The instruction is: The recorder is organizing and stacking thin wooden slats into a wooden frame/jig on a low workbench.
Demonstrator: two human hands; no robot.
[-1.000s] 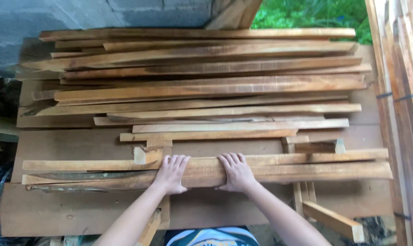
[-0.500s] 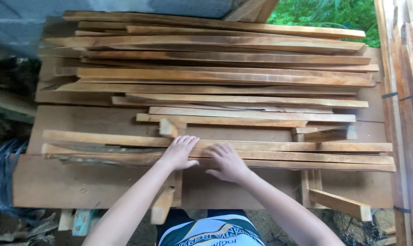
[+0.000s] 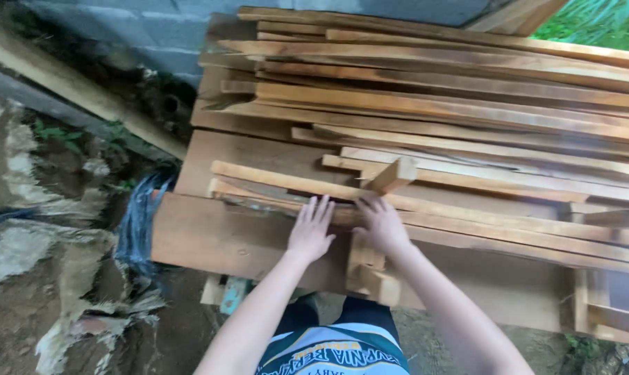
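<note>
My left hand [image 3: 311, 229] lies flat, fingers spread, on the nearest long wooden strip [image 3: 467, 226], which rests along the front of a broad plywood board [image 3: 210, 236]. My right hand [image 3: 382, 226] lies palm down on the same strip, close beside the left. Neither hand is closed around anything. A short wooden block [image 3: 392, 175] stands just beyond my fingers. Behind it is a stack of long thin wooden slats [image 3: 453, 97].
A small wooden block [image 3: 370, 274] sticks out under my right wrist. Bare muddy ground with debris [image 3: 44, 278] lies to the left, with a grey block wall [image 3: 120, 28] and a pole [image 3: 71, 87] beyond. Green plants [image 3: 599, 24] show at top right.
The view has swung left and both hands have slid left along the front strip. They stay flat on it.
</note>
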